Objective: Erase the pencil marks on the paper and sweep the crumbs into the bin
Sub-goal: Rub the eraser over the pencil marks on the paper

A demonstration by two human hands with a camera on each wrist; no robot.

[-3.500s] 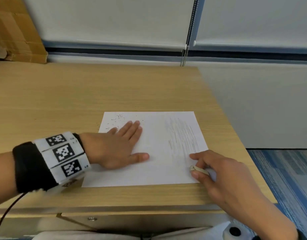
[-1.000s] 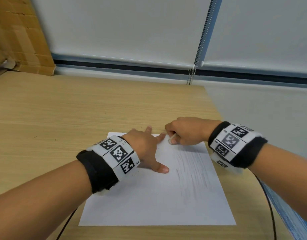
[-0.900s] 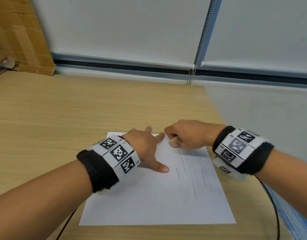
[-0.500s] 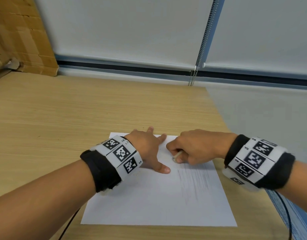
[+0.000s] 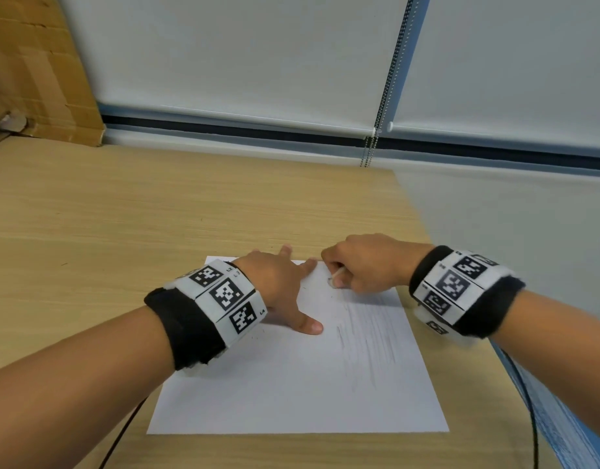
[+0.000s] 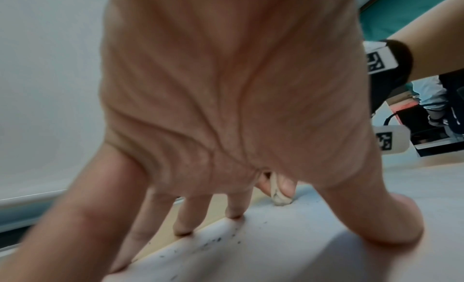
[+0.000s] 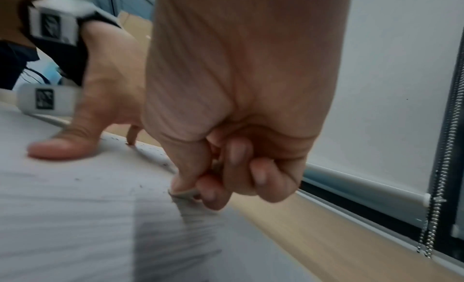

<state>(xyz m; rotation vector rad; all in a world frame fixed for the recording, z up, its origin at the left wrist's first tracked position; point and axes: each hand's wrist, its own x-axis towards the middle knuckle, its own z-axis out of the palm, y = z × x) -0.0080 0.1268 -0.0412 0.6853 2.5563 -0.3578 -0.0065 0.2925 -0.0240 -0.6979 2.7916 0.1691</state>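
Paper (image 5: 291, 384): white sheet low in the middle of the head view, lying flat on the wooden desk (image 5: 105, 214); it has not slid over the last second, though the view itself has shifted a little.
Pencil marks (image 5: 369, 333): grey strokes right of the sheet's centre; the band near the top edge looks paler than it did a second ago, so erasing is part way, most strokes left.
Left hand (image 5: 278, 286): fingers straight and spread, pressed on the sheet's upper left, unmoved, pinning it.
Right hand (image 5: 362, 265): curled, pinching the eraser; has swung down and back up near the top edge.
Eraser (image 6: 278, 195): tip on the paper.
Crumbs (image 6: 213, 241): dark specks by the left fingertips, unswept; no bin in view.
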